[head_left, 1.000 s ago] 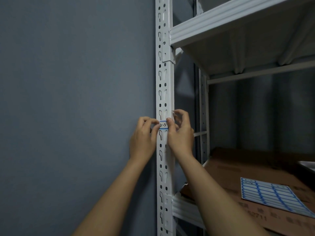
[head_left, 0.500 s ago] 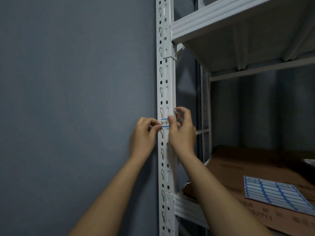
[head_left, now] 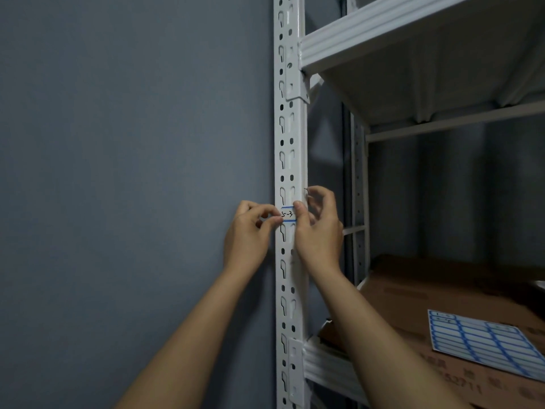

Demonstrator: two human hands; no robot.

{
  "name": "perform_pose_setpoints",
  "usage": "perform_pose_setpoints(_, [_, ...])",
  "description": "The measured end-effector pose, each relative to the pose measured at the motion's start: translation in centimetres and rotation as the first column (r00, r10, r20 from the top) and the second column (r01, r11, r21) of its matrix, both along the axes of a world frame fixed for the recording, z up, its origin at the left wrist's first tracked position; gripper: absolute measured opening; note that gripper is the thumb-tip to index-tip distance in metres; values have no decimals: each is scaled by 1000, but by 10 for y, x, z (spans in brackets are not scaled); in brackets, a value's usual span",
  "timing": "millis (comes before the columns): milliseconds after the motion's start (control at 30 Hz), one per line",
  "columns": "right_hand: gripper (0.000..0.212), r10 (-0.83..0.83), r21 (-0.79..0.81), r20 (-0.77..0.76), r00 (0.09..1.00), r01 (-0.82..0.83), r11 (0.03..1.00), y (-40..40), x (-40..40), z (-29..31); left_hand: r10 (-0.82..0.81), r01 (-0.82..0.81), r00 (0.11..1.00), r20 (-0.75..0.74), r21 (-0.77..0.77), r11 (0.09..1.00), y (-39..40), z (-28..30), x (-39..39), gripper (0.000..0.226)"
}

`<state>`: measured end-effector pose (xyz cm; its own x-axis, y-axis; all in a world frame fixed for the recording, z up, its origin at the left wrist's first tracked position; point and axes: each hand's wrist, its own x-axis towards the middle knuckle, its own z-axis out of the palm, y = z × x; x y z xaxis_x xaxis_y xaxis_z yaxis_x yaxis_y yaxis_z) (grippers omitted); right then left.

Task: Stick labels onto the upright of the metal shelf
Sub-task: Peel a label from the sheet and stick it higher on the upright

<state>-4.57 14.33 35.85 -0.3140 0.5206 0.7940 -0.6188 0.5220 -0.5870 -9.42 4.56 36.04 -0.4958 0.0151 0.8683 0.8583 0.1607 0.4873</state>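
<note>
white label (head_left: 287, 214) (handwritten) unmoved between both hands (head_left: 317, 228)

The white metal shelf (head_left: 330, 367) below and to the right of the hands carries flattened brown cardboard (head_left: 427, 293) laid directly on it. A sheet of blue-bordered labels (head_left: 483, 343) lies flat on that cardboard, well right of the right forearm, low in view.

Dim, bluish light; right of the fingers (head_left: 298, 212) the shelf bay (head_left: 442, 187) sinks into shadow. Wide-angle bending at the edges, slight softness throughout.
</note>
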Motion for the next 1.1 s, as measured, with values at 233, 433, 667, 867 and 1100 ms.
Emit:
perform_pose_setpoints(233, [25,9,20,5,1000,-10,1000,1,5,0,109,-109,994,-3,-6,994,0,1,8,11])
perform_pose_setpoints(433, [25,17,21,23,1000,-18,1000,2,6,1,138,-139,988,-66,-4,990,2,2,13,3])
perform_pose_setpoints(667, [24,1,37,38,999,-2,999,1,6,1,118,-120,991,-61,-32,992,0,6,6,4])
perform_pose_setpoints(867, [24,-3,28,28,1000,2,1000,0,7,1,102,-104,994,-39,-58,993,-2,9,5,7])
perform_pose_setpoints(1100, [24,19,16,30,999,-20,1000,1,7,1,121,-118,987,-107,32,992,2,0,5,6])
